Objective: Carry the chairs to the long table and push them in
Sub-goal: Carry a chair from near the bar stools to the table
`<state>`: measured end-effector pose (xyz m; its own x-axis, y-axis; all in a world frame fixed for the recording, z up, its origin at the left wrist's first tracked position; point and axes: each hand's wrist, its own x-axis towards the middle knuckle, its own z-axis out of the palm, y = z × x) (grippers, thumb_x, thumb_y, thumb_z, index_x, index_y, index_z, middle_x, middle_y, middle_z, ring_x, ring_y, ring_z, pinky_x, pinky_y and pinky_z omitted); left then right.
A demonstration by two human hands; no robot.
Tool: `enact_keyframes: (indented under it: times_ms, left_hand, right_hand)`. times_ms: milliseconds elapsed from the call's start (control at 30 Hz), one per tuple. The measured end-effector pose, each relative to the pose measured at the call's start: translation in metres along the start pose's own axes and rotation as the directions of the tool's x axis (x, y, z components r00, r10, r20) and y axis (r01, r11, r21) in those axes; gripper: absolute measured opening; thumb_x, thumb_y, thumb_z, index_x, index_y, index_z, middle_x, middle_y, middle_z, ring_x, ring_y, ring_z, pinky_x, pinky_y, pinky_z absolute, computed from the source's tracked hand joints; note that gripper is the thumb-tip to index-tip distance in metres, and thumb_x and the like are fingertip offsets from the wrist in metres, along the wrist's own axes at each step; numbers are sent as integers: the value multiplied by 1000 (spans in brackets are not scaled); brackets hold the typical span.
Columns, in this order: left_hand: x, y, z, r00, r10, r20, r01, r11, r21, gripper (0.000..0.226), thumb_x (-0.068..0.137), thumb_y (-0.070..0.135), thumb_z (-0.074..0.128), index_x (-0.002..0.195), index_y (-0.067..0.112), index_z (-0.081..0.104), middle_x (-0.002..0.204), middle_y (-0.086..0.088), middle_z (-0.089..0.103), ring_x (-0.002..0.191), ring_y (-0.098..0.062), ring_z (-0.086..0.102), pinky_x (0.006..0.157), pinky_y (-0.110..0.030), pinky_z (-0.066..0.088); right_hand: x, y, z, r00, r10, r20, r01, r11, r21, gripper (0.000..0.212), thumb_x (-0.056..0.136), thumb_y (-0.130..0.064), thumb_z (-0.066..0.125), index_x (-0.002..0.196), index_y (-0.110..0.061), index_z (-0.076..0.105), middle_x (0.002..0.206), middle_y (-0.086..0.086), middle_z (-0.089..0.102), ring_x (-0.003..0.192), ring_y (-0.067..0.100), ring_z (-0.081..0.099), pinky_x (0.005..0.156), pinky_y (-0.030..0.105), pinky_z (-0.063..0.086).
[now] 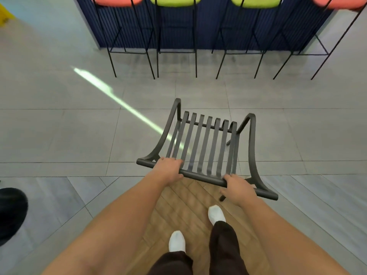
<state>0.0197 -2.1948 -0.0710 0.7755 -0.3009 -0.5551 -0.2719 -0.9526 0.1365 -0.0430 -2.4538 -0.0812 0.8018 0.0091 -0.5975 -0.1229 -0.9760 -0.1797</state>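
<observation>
Centrally in the head view, a dark slatted chair (206, 143) sits just below the middle of the frame, seen from above and behind, its backrest top rail running from left of centre down toward the lower right. The left hand (168, 169) wraps its fingers over the rail near its left end, gripping it. The right hand (238, 188) curls over the same rail farther right and lower in the frame, also gripping it. Whether the chair's legs touch the floor is hard to tell from this angle; one leg tip shows below the rail beside the right hand.

Along the top of the frame stands a row of four bar stools on thin black legs: an orange seat (117, 1) at upper left, two yellow-green seats (174, 1) in the middle, another orange one at upper right. They stand against a dark blue ribbed panel (206, 30). Grey floor tiles (59, 135) fill most of the picture, crossed by a bright streak of light (111, 94) at left of centre. At the bottom centre, two white shoes (176, 241) and dark trouser legs stand on a wood-patterned strip (178, 205). A black object (12, 211) lies at the left edge.
</observation>
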Motion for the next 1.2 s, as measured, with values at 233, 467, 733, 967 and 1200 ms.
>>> enact_keyframes:
  times_ms: [233, 467, 733, 967, 1200]
  left_hand:
    - [31, 16, 9, 976, -55, 212, 23, 988, 150, 29, 99, 15, 54, 124, 28, 62, 110, 2, 64, 106, -24, 63, 92, -41, 49]
    - [41, 13, 11, 963, -94, 254, 58, 987, 147, 63, 102, 5, 46, 148, 48, 45, 134, -5, 60, 122, -30, 60, 98, -45, 53]
    - [34, 21, 15, 981, -119, 155, 95, 983, 155, 68, 100, 1, 48, 150, 47, 42, 130, -7, 62, 117, -28, 63, 94, -41, 51]
    - [22, 33, 22, 985, -141, 99, 132, 987, 96, 56, 103, 5, 48, 147, 39, 51, 126, -6, 66, 117, -28, 63, 97, -41, 47]
    - [3, 45, 33, 975, -198, 105, 200, 980, -13, 58, 102, 2, 45, 148, 37, 50, 134, -7, 64, 122, -29, 61, 101, -42, 49]
  right_hand:
    - [31, 6, 8, 999, -8, 50, 12, 997, -75, 21, 97, -21, 54, 117, -27, 58, 103, -2, 61, 89, 20, 55, 78, 38, 51]
    - [42, 5, 9, 994, -76, 80, 84, 990, -110, 25, 95, -15, 54, 117, -27, 58, 106, -1, 67, 94, 25, 63, 82, 40, 55]
    - [42, 12, 11, 987, -148, 67, 156, 978, -140, 23, 96, -20, 52, 115, -30, 61, 104, -3, 68, 96, 24, 64, 83, 38, 52]
    - [37, 25, 10, 979, -197, 51, 203, 965, -167, 36, 95, -14, 49, 123, -34, 59, 101, -5, 69, 94, 22, 65, 83, 37, 53]
    - [44, 32, -1, 955, -283, 87, 296, 926, -233, 40, 95, -16, 49, 128, -35, 58, 105, -4, 71, 96, 22, 67, 87, 40, 55]
